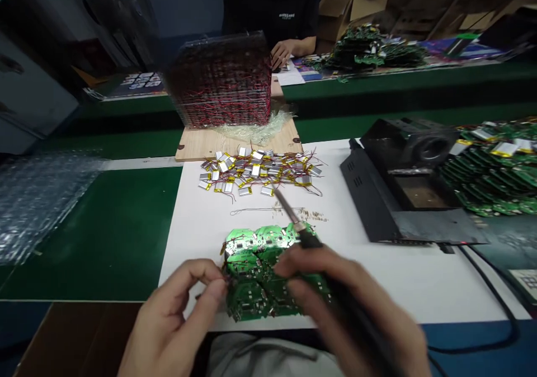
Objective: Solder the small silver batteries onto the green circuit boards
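Green-topped workbench (96, 237) here, with a white paper sheet (419, 287) and a pile of wired pouch batteries (255, 170) on it. Green circuit boards (260, 271) sit on the sheet right in front of you. Your right hand (348, 293) wraps round a soldering iron (310, 240) over them; your left hand (176, 315) pinches its fingers (216, 290) narrow at the boards' edge, can't tell on what.

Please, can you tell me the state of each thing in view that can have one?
Soldering iron: tip raised above the white sheet.
Green circuit board panel: flat on the sheet.
Left hand: fingers pinched at the panel's edge.
Right hand: gripping the iron.
Pouch batteries: loose heap, leads tangled.
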A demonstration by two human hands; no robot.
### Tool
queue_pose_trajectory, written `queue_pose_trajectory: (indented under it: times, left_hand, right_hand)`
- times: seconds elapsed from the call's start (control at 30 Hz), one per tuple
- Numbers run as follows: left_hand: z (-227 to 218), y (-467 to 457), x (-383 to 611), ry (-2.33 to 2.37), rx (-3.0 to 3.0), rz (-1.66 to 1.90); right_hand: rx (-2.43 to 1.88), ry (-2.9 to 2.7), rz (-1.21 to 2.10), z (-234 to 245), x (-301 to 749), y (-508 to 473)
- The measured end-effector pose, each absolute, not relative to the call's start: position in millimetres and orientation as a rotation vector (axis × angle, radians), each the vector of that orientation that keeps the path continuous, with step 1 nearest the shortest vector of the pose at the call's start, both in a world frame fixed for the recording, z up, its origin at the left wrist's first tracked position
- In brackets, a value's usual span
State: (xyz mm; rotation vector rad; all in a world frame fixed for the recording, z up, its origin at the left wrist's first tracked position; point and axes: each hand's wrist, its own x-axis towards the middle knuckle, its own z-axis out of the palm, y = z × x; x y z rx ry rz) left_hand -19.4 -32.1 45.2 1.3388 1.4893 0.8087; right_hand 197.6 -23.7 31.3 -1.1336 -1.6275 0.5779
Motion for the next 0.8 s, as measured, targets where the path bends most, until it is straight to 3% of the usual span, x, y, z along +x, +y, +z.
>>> queue_pose_trajectory:
  times: [0.17, 0.37, 0.8]
  left_hand:
    - [37.5, -13.7, -23.6, 1.552, 1.415, 0.824]
    - [24.4, -12.1, -12.7, 1.466, 1.438, 0.851]
    - [24.4, -12.9, -10.6, 1.464, 1.438, 0.812]
  right_hand:
    - [-1.673, -1.282, 0.372, 1.3, 252.2, -14.9]
    - [-1.619, -1.378, 0.382, -34.3, 269.9, -7.9]
    - [-1.605, -1.397, 0.441, -34.6, 264.2, -12.6]
